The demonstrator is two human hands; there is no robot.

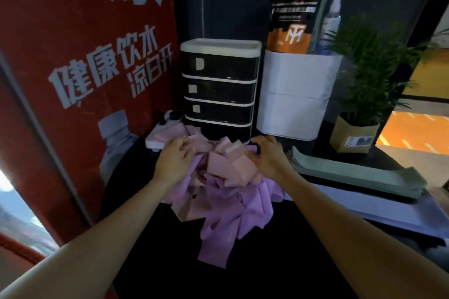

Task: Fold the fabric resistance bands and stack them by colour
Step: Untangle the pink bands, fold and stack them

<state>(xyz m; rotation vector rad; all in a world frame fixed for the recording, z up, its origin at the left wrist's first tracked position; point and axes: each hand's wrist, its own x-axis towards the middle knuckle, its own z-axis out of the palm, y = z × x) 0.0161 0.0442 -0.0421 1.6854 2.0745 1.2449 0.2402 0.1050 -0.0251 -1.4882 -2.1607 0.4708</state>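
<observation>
Desk (279, 262): black top, we see it jammed against a red poster (80, 60) on the left.
Pile (218, 189): pink bands (228, 165) on top, purple bands (218, 226) under and spilling toward us, all loose on the desk.
Left hand (173, 161): on the pile's left side, fingers (187, 147) curled into pink bands.
Right hand (268, 156): on the pile's right side, fingers curled over the far edge; we cannot tell what they pinch.
Green bands (352, 175): flat stack, right of the pile, apart from it.
Behind pile: drawer unit (218, 87), white bin (294, 97), potted plant (359, 94).
</observation>
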